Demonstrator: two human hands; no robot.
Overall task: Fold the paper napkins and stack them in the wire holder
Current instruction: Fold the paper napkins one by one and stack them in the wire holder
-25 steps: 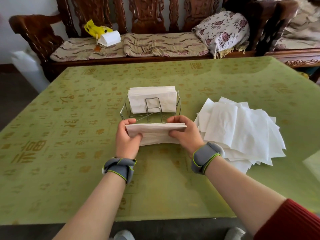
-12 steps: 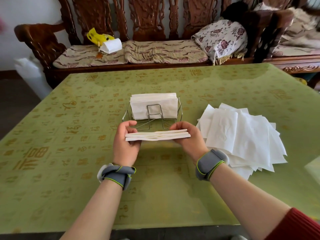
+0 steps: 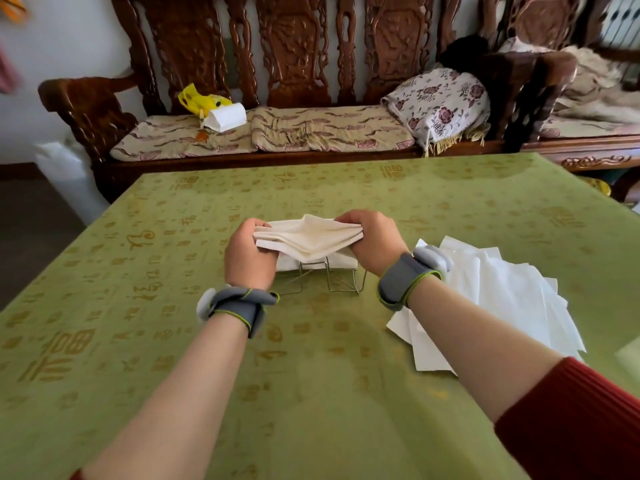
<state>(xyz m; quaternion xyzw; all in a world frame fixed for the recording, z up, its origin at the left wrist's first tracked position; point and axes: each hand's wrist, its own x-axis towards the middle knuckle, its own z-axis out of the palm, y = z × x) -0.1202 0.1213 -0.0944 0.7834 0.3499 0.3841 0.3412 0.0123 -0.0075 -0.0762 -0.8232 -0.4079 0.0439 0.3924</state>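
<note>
Both hands are over the holder. The left hand (image 3: 251, 252) pinches one short end of the folded napkins (image 3: 308, 239) and the right hand (image 3: 375, 244) pinches the other, fingers curled round the edges on each side. The bundle hangs just above the wire holder (image 3: 343, 290), which sits on the green counter (image 3: 311, 393) with a white stack (image 3: 346, 262) already in it, mostly hidden behind the bundle.

Look at that middle: the layers bow and fan apart between the two grips. That tells me this is light, limp, thin paper (no stiffness to speak of), so squeezing inward only buckles it.

My read is to hold it at the two ends as here, draw them gently apart to flatten the layers, then lower it level so it slides between the wires without catching. Grip too hard and it creases or tears; too loose and the sheets splay.

The unfolded pile (image 3: 502, 296) lies just right of the holder, partly under the right forearm.
</note>
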